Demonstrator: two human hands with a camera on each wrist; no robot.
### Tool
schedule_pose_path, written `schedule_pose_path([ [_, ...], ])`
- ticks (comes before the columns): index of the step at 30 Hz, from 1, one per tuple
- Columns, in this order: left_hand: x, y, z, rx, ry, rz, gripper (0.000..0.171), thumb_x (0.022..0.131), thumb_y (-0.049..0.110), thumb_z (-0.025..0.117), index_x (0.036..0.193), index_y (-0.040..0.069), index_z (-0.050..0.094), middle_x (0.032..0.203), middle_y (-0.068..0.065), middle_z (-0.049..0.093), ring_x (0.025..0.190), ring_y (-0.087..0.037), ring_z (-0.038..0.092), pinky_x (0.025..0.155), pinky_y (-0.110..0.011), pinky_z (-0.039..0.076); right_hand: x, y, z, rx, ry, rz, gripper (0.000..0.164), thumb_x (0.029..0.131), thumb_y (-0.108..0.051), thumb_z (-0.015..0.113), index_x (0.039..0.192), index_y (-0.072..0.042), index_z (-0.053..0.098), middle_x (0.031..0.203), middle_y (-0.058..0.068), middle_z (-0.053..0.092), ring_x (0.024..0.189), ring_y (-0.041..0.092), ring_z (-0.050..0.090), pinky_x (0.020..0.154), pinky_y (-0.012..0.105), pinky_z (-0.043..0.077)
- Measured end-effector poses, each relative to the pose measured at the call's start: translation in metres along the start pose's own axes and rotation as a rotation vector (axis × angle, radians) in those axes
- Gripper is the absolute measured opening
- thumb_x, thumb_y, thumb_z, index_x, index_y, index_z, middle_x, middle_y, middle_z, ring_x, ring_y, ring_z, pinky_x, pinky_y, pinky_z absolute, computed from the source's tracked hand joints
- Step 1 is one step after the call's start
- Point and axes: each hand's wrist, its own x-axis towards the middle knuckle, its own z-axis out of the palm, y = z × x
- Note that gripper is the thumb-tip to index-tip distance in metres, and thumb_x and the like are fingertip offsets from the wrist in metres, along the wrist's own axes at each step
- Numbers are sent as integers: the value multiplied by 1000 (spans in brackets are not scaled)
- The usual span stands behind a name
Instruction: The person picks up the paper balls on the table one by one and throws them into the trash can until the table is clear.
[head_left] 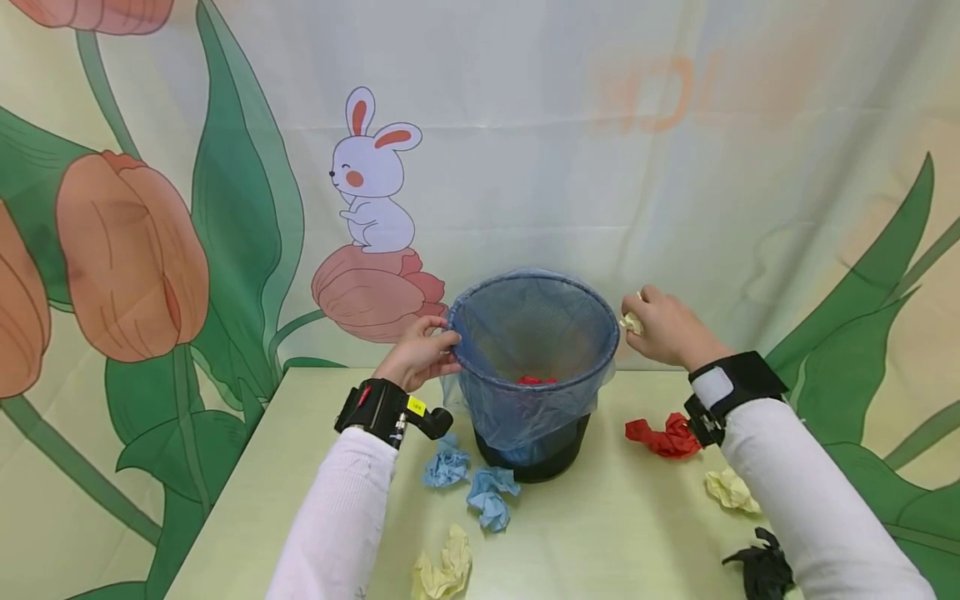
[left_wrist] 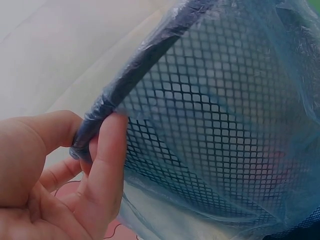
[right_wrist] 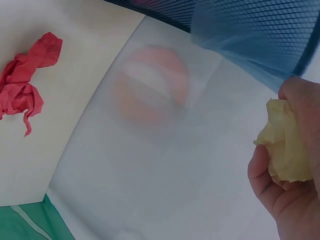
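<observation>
A black mesh wastebasket (head_left: 543, 468) stands on the table, lined with a translucent blue bag (head_left: 517, 421) folded over its rim. My left hand (head_left: 422, 354) pinches the bag-covered rim (left_wrist: 135, 75) on the left side, thumb and fingers on either side of it. Beyond the rim on the right, my right hand (head_left: 670, 327) grips a crumpled pale yellow paper ball (right_wrist: 286, 142), mostly wrapped by the fingers. Red crumpled paper (head_left: 536, 380) shows inside the wastebasket.
Two blue paper balls (head_left: 492, 498) lie by the wastebasket's base, with a yellow one (head_left: 444, 565) nearer me. Along the right are red crumpled paper (head_left: 666, 436), another yellow ball (head_left: 729, 490) and a black crumpled piece (head_left: 763, 568). A printed curtain (head_left: 525, 167) hangs behind the table.
</observation>
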Motion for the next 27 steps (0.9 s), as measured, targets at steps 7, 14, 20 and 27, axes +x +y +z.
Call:
schedule_pose_path([
  [7, 0, 0, 0, 4, -1, 3, 42, 93, 13, 53, 129, 10, 32, 104, -7, 41, 64, -14, 48, 61, -23, 55, 9, -10, -13, -35, 3, -34, 23, 82, -13, 64, 101, -4, 55, 90, 17, 49, 69, 28, 51, 59, 38, 46],
  [14, 0, 0, 0, 7, 5, 4, 40, 93, 12, 52, 128, 11, 34, 104, -7, 41, 63, -14, 48, 60, -24, 56, 16, -28, -17, -72, -35, -89, 24, 83, -16, 64, 104, -6, 56, 92, 15, 49, 67, 24, 48, 60, 36, 44],
  [20, -1, 1, 0, 1, 1, 4, 40, 93, 12, 52, 128, 11, 33, 105, -7, 41, 63, -14, 48, 60, -24, 55, 23, -44, -16, -69, -19, -152, 23, 83, -15, 65, 103, -7, 56, 91, 13, 48, 66, 24, 47, 58, 34, 42],
  [27, -2, 1, 0, -3, -6, 2, 40, 93, 12, 52, 129, 12, 33, 104, -7, 41, 63, -14, 48, 59, -24, 55, 27, -59, -14, -54, -19, -212, 24, 83, -17, 66, 103, -8, 56, 93, 12, 49, 70, 24, 49, 61, 34, 44],
])
